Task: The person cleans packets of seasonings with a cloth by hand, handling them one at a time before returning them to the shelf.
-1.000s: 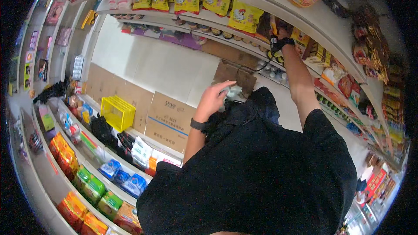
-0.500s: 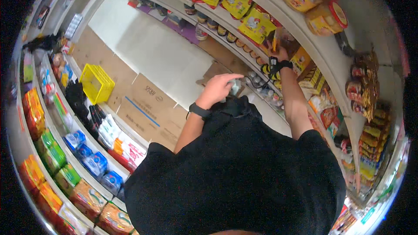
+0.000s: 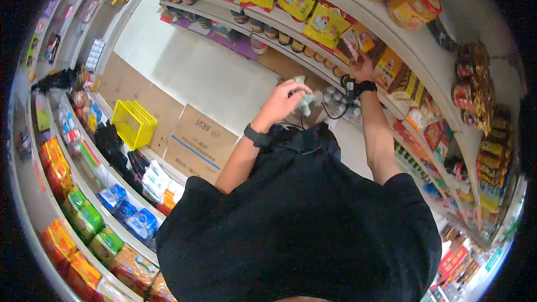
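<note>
My left hand [image 3: 282, 102] is closed around a crumpled pale grey-green cloth [image 3: 305, 100], part of which hangs out past the fingers. Up at the shelf on the right, my right hand [image 3: 362, 69] has its fingers and thumb at the lower edge of a red-and-yellow packet [image 3: 358, 40], seemingly gripping it; the fingertips are partly hidden. Left of this packet stands a row of yellow bags [image 3: 326, 24]. Yellow boxes [image 3: 387, 68] sit just right of my right hand.
Jars with red lids [image 3: 414, 3] stand on the shelf above. Small jars and cups [image 3: 284, 39] line the shelf below. A yellow plastic basket [image 3: 134, 124] rests by flattened cardboard [image 3: 201, 140] on the floor. Shelves with blue packs [image 3: 141, 222] run along the left.
My left hand with the cloth has shifted slightly up and its fingers have curled more. My right hand has drawn down a little, uncovering the red-and-yellow packet. The view has shifted slightly.
</note>
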A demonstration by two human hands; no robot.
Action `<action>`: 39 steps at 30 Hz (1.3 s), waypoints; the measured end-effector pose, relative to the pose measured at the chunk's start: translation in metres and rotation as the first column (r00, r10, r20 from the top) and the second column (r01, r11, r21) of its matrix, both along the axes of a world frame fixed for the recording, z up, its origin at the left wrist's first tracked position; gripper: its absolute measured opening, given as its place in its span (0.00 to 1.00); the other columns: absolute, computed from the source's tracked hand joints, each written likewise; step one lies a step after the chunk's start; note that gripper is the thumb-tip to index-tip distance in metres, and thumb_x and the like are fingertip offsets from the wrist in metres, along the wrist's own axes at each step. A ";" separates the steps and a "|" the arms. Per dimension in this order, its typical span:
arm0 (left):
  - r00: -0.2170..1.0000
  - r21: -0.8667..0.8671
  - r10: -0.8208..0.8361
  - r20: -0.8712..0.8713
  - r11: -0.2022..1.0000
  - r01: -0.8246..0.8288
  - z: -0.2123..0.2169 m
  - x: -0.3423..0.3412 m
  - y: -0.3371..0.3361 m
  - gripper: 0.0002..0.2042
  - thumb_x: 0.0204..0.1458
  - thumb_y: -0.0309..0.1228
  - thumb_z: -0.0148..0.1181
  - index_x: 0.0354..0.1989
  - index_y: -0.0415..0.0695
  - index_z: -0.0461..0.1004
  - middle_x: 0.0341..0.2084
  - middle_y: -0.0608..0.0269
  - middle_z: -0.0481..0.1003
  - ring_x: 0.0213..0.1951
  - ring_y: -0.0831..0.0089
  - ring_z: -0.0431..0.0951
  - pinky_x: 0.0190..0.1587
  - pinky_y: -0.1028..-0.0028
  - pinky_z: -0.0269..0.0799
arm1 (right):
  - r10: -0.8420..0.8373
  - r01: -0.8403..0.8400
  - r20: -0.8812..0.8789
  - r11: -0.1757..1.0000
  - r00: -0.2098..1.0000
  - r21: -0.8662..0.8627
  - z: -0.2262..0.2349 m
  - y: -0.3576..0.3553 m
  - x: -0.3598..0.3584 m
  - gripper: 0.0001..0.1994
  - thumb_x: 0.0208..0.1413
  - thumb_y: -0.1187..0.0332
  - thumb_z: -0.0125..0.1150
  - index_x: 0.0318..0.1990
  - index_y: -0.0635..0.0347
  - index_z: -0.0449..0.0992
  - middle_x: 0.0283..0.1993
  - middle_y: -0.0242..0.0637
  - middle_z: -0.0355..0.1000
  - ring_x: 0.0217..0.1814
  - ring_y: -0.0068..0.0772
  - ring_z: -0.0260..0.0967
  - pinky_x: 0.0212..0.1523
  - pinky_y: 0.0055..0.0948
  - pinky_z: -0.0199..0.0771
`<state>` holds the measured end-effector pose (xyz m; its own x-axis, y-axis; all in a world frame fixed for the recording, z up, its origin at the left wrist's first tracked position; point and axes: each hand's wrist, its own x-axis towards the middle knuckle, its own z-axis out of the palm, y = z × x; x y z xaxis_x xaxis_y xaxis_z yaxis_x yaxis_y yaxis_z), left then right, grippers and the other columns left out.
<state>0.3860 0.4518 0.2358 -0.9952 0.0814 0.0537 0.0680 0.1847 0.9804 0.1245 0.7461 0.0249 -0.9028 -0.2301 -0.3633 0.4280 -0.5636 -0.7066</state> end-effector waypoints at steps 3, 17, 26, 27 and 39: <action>0.991 0.248 0.048 0.126 0.966 -0.078 0.012 -0.013 0.002 0.12 0.55 0.34 0.49 0.39 0.37 0.73 0.35 0.62 0.73 0.39 0.75 0.71 0.44 0.77 0.64 | 0.448 0.303 -0.516 0.464 0.730 0.832 0.029 -0.009 0.070 0.18 0.51 0.73 0.52 0.51 0.64 0.65 0.44 0.37 0.69 0.45 0.30 0.68 0.44 0.25 0.69; 0.942 0.699 -0.192 0.276 0.713 -0.059 0.073 -0.005 0.006 0.13 0.49 0.25 0.58 0.42 0.32 0.71 0.36 0.60 0.75 0.36 0.79 0.75 0.41 0.78 0.71 | -0.033 0.103 -0.226 0.947 0.974 0.303 0.258 -0.092 0.216 0.14 0.58 0.65 0.46 0.45 0.68 0.67 0.39 0.35 0.71 0.35 0.20 0.68 0.35 0.20 0.69; 0.954 0.684 -0.199 0.225 0.729 -0.009 0.093 -0.005 -0.001 0.13 0.48 0.25 0.59 0.41 0.32 0.71 0.36 0.59 0.76 0.36 0.79 0.74 0.40 0.78 0.70 | 0.343 -0.339 -0.031 0.936 0.939 0.096 0.216 -0.079 0.241 0.20 0.55 0.71 0.51 0.55 0.65 0.60 0.53 0.41 0.66 0.50 0.30 0.67 0.48 0.31 0.71; 0.960 0.665 -0.178 0.216 0.747 -0.011 0.093 -0.005 0.000 0.13 0.48 0.26 0.59 0.41 0.33 0.71 0.36 0.59 0.76 0.36 0.79 0.74 0.40 0.78 0.70 | 0.273 -0.275 0.036 0.958 0.961 0.078 0.215 -0.082 0.243 0.21 0.54 0.70 0.52 0.55 0.64 0.60 0.54 0.41 0.65 0.50 0.31 0.67 0.48 0.32 0.71; 0.948 0.783 -0.089 0.304 0.591 -0.196 0.070 -0.007 -0.005 0.13 0.52 0.28 0.54 0.44 0.34 0.69 0.37 0.62 0.74 0.38 0.79 0.74 0.41 0.79 0.70 | -0.521 0.530 -0.136 0.847 0.843 0.044 0.301 -0.085 0.230 0.23 0.49 0.58 0.52 0.52 0.57 0.64 0.51 0.37 0.66 0.53 0.39 0.64 0.52 0.42 0.65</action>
<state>0.3793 0.4466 0.3058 -0.9733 0.0935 -0.2098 -0.2161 -0.6830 0.6978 0.3546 0.6609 0.3262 -0.9163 0.3150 -0.2473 -0.0032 -0.6232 -0.7820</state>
